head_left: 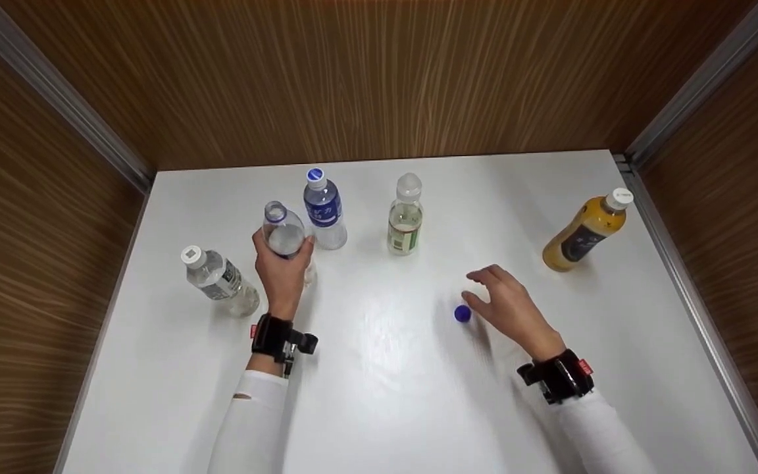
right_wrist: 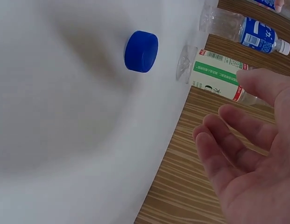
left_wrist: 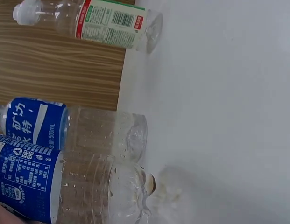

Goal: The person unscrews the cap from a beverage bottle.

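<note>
My left hand (head_left: pixel 281 273) grips a clear plastic bottle (head_left: pixel 285 234) with a blue label and an uncapped mouth. In the left wrist view the label and ridged base of this held bottle (left_wrist: pixel 86 191) show, tilted close over the table. A blue bottle cap (head_left: pixel 462 313) lies on the table beside my right hand (head_left: pixel 507 309). That hand is empty, its fingers loosely bent and apart. From the right wrist the cap (right_wrist: pixel 141 51) appears a little away from the thumb and fingers.
Behind the held bottle stands a blue-labelled bottle (head_left: pixel 325 209), with a green-labelled bottle (head_left: pixel 405 220) further right. A white-capped clear bottle (head_left: pixel 224 280) stands at left, and an amber drink bottle (head_left: pixel 583 234) at right. Wood-grain panels (head_left: pixel 379 79) enclose the white table (head_left: pixel 379 395).
</note>
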`<state>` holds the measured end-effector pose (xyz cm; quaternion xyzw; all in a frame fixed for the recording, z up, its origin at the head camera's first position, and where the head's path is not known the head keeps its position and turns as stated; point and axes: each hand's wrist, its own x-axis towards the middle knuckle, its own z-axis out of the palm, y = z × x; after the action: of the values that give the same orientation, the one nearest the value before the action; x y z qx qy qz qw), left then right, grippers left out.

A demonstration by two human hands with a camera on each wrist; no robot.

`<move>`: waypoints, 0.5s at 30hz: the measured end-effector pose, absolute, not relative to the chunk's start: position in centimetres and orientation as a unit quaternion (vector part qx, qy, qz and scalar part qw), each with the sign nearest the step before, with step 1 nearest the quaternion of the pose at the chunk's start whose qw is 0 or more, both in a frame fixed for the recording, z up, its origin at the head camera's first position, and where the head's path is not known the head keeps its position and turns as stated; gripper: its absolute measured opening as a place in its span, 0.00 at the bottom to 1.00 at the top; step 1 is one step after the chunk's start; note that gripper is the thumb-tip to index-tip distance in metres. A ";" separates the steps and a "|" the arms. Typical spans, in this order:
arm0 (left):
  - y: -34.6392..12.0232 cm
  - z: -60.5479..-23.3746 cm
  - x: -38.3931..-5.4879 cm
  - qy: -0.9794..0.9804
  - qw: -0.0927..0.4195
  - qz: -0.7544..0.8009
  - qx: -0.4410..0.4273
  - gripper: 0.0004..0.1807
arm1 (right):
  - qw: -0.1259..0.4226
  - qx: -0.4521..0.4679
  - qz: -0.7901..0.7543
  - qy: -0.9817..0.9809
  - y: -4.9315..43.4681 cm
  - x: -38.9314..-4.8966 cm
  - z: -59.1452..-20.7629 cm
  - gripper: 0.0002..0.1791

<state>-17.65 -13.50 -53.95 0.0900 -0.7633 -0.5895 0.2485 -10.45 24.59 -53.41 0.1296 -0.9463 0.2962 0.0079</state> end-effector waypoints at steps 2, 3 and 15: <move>-13.9 -54.1 -18.1 -0.761 0.250 -0.591 0.099 0.39 | 0.014 0.132 0.298 -0.945 24.6 -10.4 -53.4 0.21; -14.0 -54.3 -18.4 -0.760 0.248 -0.592 0.103 0.39 | 0.022 0.137 0.298 -0.944 24.7 -10.3 -53.4 0.20; -14.8 -55.1 -20.2 -0.749 0.226 -0.612 0.118 0.42 | 0.056 0.148 0.293 -0.943 25.0 -10.1 -53.8 0.19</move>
<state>-20.23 -14.76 -55.06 0.1182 -0.7489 -0.6118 0.2256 -10.07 24.98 -53.81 0.1484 -0.9429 0.2928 0.0557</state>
